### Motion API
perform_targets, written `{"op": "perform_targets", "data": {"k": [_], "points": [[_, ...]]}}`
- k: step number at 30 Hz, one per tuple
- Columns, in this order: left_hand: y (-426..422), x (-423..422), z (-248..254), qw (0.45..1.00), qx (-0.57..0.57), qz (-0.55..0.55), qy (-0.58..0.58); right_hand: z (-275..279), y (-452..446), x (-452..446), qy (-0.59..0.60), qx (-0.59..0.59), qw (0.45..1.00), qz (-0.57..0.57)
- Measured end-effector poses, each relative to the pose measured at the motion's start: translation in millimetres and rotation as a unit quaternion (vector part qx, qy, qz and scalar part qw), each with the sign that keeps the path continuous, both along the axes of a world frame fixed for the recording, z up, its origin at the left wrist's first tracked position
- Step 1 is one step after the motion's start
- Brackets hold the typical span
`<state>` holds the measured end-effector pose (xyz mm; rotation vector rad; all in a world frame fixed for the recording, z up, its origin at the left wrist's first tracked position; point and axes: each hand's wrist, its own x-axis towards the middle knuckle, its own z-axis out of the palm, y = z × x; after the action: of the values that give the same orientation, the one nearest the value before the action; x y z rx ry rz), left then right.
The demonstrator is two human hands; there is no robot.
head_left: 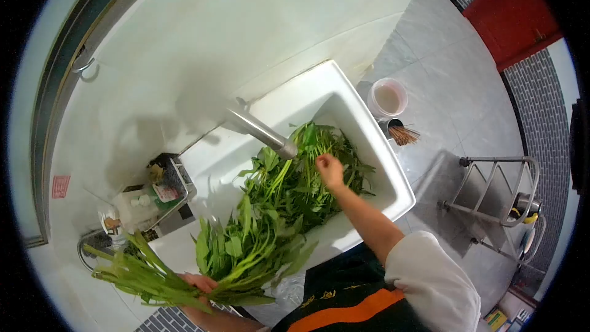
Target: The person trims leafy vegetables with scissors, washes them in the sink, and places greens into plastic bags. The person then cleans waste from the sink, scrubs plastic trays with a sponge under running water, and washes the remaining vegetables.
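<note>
I'm looking down on a large white rectangular sink (399, 195), and a steel-framed trolley with shelves (482, 187) stands well apart from it on the right. Inside the sink lies a broad heap of leafy, long-stemmed dark-green vegetables (289, 187). A thick bunch of the same light-green stalks and leaves (239, 278) lies across the sink's near-left side, leaves toward the basin, cut ends outward. Above the sink hangs a cylindrical brushed-metal tap (261, 132); just outside its right rim is a round pinkish plastic bucket (373, 95). My left hand (200, 284) is wrapped around the bunch; my right hand (330, 171) has its fingers curled over the heap, though I cannot tell whether they pinch a stem. I judge the step as gathering stems into the bunch; the next move calls for a clean pick, keeping the left grip snug
</note>
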<state>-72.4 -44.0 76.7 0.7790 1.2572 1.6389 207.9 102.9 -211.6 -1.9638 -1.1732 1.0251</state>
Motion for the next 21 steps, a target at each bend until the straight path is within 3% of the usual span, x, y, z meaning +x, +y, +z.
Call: {"op": "perform_targets", "data": {"k": [1,2,3,4,5,6,8,10,12,13,15,16,18,21], "points": [[-5.0,-1.1,0.6,0.998,-0.007,-0.005,-0.056,22.3,-5.9,-17.6,0.047,-0.016,0.997,0.062],[-10.0,0.4,3.8,0.997,-0.013,-0.003,-0.077,5.2,-16.9,-39.2,0.083,-0.029,0.985,0.150],[-11.5,4.1,7.8,0.997,-0.025,0.003,-0.077,22.9,-23.7,-51.8,0.180,0.057,0.941,0.280],[-12.7,9.5,12.3,0.998,-0.039,0.012,-0.057,39.2,-28.1,-62.6,0.276,0.053,0.891,0.358],[-12.5,13.2,17.2,0.998,-0.052,0.025,-0.039,45.1,-30.8,-71.9,0.206,0.011,0.905,0.373],[-10.7,17.0,19.7,0.997,-0.069,0.035,-0.024,40.1,-28.2,-76.7,0.207,0.009,0.905,0.373],[-4.6,22.3,16.7,0.993,-0.110,0.051,0.001,13.3,-15.6,-86.6,0.041,-0.076,0.988,0.130],[5.7,22.8,5.0,0.985,-0.166,0.024,0.049,2.6,0.9,-93.0,0.107,-0.186,0.975,-0.059],[18.0,21.9,-8.4,0.948,-0.270,-0.052,0.158,-49.3,9.4,-116.6,0.160,-0.220,0.946,-0.176],[29.1,37.1,-6.8,0.947,-0.297,-0.014,0.122,-48.3,11.1,-116.1,0.160,-0.220,0.946,-0.176],[46.0,52.1,-13.9,0.945,-0.310,0.007,0.100,-41.7,13.0,-115.1,0.312,-0.224,0.919,-0.095],[49.7,51.7,-28.6,0.941,-0.318,-0.010,0.114,-21.3,7.1,-110.4,0.275,-0.168,0.947,-0.006],[56.0,54.0,-48.8,0.955,-0.279,-0.025,0.101,28.0,-8.0,-98.5,0.267,-0.122,0.953,0.075],[68.3,62.3,-83.0,0.968,-0.244,-0.019,0.061,91.7,-36.3,-83.4,0.303,-0.030,0.947,0.097]]}}
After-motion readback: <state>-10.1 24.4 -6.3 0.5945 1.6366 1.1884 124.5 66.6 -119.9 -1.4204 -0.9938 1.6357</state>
